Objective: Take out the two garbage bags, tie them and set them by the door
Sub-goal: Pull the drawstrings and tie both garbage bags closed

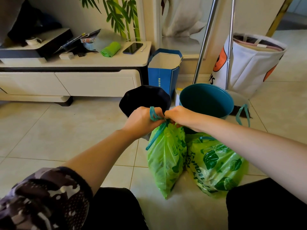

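1. Both bags are out of their bins and stand on the floor tiles between the person's knees, likely so both hands can work at the necks without bearing any weight

2. The left bag (166, 156) stands tall and narrow, its neck gathered up to the hands; this is the one being tied

3. The left hand (142, 121) is clenched around the teal drawstring (153, 113), a loop of it passing over the knuckles and a strand running down the bag's side; wrapping it this way probably gives purchase for pulling the knot tight

4. The right hand (180, 117) pinches the tie just beside the left, at the bag's neck; the two fists nearly touch, which suits drawing a knot closed from both ends. Its fingertips are hidden, so exactly what they pinch cannot be told

5. The right bag (216, 165) leans against the first, slumped wider under the right forearm. A teal strip shows at its top, but whether it is knotted cannot be told

6. Behind the hands are the black bin (144, 98) and the teal bin (206, 100), both unlined now, close enough that the bags were set down right where they came out

7. A roll of green bags (111, 49) lies on the low cabinet (99, 62) near a phone (132, 48), handy for relining, I would guess

8. No door is in view; carrying the bags there is still to do
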`<action>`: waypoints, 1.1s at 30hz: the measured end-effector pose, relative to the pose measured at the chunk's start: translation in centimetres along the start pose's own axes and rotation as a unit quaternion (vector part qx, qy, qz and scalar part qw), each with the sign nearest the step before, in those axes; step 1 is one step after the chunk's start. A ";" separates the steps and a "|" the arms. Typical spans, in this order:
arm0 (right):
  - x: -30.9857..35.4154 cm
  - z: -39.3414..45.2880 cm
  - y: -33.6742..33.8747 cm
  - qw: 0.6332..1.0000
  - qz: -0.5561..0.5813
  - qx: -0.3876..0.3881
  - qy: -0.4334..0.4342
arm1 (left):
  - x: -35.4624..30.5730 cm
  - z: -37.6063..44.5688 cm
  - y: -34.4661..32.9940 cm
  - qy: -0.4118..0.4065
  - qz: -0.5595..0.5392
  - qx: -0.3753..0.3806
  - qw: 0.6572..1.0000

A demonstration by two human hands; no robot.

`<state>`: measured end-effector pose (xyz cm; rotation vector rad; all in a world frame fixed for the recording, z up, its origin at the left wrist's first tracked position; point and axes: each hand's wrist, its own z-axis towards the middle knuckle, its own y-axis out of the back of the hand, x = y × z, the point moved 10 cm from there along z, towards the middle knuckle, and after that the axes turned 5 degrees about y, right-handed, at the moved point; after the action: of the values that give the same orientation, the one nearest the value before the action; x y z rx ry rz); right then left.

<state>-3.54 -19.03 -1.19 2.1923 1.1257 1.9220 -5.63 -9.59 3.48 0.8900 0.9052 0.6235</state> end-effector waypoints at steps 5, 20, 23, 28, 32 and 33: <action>1.8 -0.6 -0.1 0.936 -0.324 0.050 0.130 | 0.1 -0.5 -0.4 0.010 0.038 0.005 0.999; 2.3 -0.5 5.4 0.972 -0.182 -0.105 0.106 | 0.9 -0.2 0.3 0.047 0.015 -0.003 0.999; 1.9 -0.2 5.8 0.992 -0.017 -0.115 0.047 | 1.5 -0.1 0.2 0.056 0.006 0.001 0.998; 2.0 -0.3 6.5 0.987 0.129 -0.086 0.031 | 2.3 -0.3 0.3 0.068 -0.006 0.012 0.998; 1.4 -0.4 7.5 0.984 0.152 -0.090 0.021 | 2.1 -0.6 1.2 0.094 -0.067 0.005 0.993; 0.9 -0.3 8.0 0.984 0.145 -0.102 0.011 | 2.5 -0.6 1.4 0.120 -0.115 -0.001 0.986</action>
<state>0.14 -24.64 3.29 2.3284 0.6009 2.0637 -5.08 -6.71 3.54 0.7034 1.2048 0.5368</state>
